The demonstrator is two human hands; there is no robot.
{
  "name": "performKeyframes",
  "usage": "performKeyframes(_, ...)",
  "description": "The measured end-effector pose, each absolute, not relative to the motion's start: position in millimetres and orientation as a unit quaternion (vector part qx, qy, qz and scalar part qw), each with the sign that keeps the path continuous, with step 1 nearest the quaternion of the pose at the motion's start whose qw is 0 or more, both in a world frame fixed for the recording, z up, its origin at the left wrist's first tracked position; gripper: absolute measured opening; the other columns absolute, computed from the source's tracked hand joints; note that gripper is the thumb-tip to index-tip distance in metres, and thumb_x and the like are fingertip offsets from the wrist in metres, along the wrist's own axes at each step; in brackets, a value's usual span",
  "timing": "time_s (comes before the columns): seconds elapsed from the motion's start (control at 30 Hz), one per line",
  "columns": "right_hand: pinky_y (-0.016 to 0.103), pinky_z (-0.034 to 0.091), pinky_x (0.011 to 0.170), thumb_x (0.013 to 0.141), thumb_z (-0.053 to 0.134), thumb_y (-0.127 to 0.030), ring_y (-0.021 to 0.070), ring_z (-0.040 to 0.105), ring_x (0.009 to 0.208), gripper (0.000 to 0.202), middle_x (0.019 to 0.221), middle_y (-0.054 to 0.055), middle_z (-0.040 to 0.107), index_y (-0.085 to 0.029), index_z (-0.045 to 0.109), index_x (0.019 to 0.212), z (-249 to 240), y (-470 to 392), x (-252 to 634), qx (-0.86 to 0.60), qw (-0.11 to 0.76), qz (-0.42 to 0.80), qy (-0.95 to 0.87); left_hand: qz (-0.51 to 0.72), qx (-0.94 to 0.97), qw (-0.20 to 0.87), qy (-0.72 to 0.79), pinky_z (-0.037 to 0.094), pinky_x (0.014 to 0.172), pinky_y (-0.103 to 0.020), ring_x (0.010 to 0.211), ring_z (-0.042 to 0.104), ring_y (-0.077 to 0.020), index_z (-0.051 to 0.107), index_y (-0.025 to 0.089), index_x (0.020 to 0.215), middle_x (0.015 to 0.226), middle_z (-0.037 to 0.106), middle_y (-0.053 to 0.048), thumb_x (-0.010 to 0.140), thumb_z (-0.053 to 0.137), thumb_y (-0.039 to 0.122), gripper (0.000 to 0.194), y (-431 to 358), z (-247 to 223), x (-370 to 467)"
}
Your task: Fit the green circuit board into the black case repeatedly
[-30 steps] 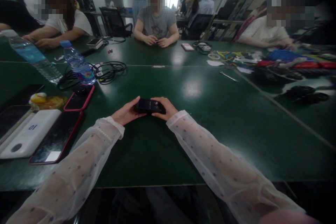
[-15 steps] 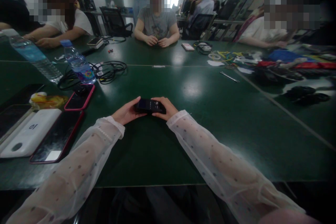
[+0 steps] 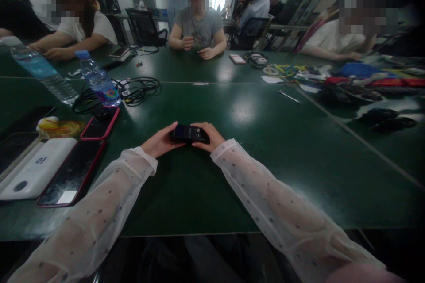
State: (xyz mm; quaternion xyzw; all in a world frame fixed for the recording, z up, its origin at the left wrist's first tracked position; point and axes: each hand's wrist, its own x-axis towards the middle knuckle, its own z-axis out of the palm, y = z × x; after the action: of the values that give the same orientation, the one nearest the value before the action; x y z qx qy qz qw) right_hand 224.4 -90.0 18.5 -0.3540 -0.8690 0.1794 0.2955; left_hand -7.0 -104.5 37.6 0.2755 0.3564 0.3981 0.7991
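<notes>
Between my two hands is a small black handheld device (image 3: pixel 184 133) with a dark screen on its left part and small light markings towards the right. My left hand (image 3: pixel 161 139) grips its left end, thumb along the far edge and fingers at the near side. Its right end is in my right hand (image 3: pixel 211 137), whose fingers curl round the far edge and thumb lies near the front. The device is just above or on the green table (image 3: pixel 199 185); I cannot tell which. Sheer white sleeves with dark stars cover both arms.
To the left lie a white power bank (image 3: pixel 38 168), a red-edged phone (image 3: pixel 73 174), a pink-cased phone (image 3: pixel 100 123), water bottles (image 3: pixel 98 79) and coiled black cables (image 3: pixel 142 89). A wrench (image 3: pixel 290 97) and a heap of cables (image 3: pixel 358 82) are at right. Several people sit around.
My hands and the device have stayed in place. Across the table, the person in the grey shirt has moved their hands apart, raising one.
</notes>
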Motion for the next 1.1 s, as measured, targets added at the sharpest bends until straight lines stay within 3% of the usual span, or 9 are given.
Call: performKeyframes(1.1,0.049,0.043,0.098,0.075,0.07,-0.036,0.028,0.051,0.114,0.066,0.127,0.011,0.054,-0.025,0.04,0.133,12.2,-94.0,219.3,-0.367,0.326,0.173,-0.854,0.397,0.281,0.802,0.347,0.049,0.095,-0.042,0.113,0.057,-0.027,0.056,0.014,0.114,0.119,0.059,-0.017,0.09,0.058,0.036,0.033,-102.6,35.4,-5.3)
